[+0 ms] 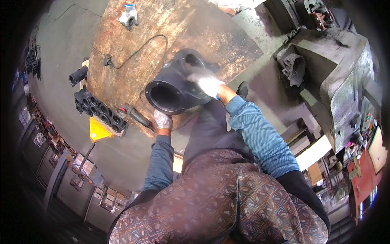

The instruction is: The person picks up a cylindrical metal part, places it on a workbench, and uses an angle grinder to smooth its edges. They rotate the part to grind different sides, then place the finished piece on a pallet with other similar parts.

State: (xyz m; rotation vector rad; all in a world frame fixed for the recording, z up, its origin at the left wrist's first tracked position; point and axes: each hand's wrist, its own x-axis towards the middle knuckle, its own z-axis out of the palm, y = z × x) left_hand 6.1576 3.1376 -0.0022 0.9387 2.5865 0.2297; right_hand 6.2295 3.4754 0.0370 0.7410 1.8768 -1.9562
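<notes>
A large black metal pipe fitting with round flanged openings lies on its side on the worn table. My left hand, in a pale knit glove, grips the lower edge of its near flange, the fingertips hidden beneath. Over the fitting's right side is my right hand, also gloved. Motion blurs it, so its fingers do not show clearly. An angle grinder with a dark body rests on the table's near edge, just left of my left hand.
A black cord with a plug trails over the table. Gloves lie at its far end. Several black fittings are stacked at left, beside a yellow pallet jack. A big grey metal machine stands at right.
</notes>
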